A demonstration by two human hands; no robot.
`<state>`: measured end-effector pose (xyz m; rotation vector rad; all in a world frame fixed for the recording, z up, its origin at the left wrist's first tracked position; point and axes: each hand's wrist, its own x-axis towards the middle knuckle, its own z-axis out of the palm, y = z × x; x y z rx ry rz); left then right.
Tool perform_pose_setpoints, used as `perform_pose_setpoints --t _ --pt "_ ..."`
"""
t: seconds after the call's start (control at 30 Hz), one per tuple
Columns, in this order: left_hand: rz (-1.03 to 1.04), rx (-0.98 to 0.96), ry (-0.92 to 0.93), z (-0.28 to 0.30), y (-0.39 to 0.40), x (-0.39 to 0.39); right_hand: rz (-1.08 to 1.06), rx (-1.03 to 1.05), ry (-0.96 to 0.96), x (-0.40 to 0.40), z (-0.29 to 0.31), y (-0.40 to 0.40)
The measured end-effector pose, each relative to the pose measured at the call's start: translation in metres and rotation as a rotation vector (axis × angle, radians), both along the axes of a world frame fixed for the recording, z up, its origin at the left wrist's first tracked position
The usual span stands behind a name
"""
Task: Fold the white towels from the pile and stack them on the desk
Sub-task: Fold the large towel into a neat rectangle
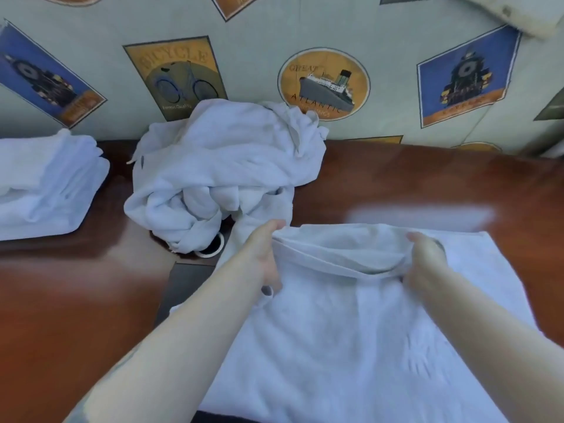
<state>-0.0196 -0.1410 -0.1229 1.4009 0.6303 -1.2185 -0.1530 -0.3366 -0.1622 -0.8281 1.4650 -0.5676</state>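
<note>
Now flat towel (351, 331), fold edge crosswise (both hands gripping)

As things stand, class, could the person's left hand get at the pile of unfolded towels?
Probably yes. The left hand grips the towel being folded, and the pile lies just beyond it with nothing between them. It would have to let go of that towel first.

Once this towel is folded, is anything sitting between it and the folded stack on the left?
Yes. The unfolded pile sits on the desk between the towel, gripped by both hands, and the folded stack at far left.
</note>
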Motion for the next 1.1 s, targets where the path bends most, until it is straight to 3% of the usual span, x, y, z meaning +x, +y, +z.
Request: perform_pose_setpoints --t 0.1,0.17,0.27,0.37,0.5,0.57,0.63,0.7,0.77,0.9,1.0,1.1 --pt "-0.200 -0.235 -0.034 -0.001 0.029 0.014 0.187 -0.381 0.054 0.004 -0.002 0.079" --pt "-0.275 -0.303 -0.116 0.005 0.046 0.022 0.512 -0.613 -0.037 0.009 -0.010 0.137" --pt "-0.356 -0.205 -0.468 0.007 0.072 0.032 1.075 -0.993 0.084 0.034 -0.023 0.177" --pt "-0.282 -0.132 -0.774 -0.004 0.100 0.030 1.394 -1.208 0.221 0.064 -0.024 0.176" --pt "-0.140 -0.082 -0.883 -0.034 0.131 0.020 1.604 -1.227 0.304 0.105 -0.025 0.163" --pt "-0.295 -0.080 -0.837 -0.051 0.145 0.014 1.691 -1.207 0.296 0.120 -0.025 0.151" --pt "-0.501 -0.001 -0.879 -0.065 0.154 0.007 1.793 -1.051 0.236 0.129 -0.021 0.137" --pt "-0.503 0.114 -0.978 -0.075 0.156 0.005 1.867 -0.867 0.228 0.139 -0.017 0.124" --pt "-0.423 0.170 -1.001 -0.075 0.153 0.007 1.794 -0.818 0.230 0.151 -0.015 0.118" --pt "-0.401 0.101 -0.952 -0.071 0.147 0.012 1.564 -1.120 0.457 0.170 -0.026 0.126" --pt "-0.459 0.132 -0.984 -0.072 0.146 0.013 1.585 -0.831 0.380 0.170 -0.031 0.134" --pt "-0.511 0.162 -1.026 -0.078 0.145 0.010 1.508 -0.757 0.266 0.167 -0.027 0.140"
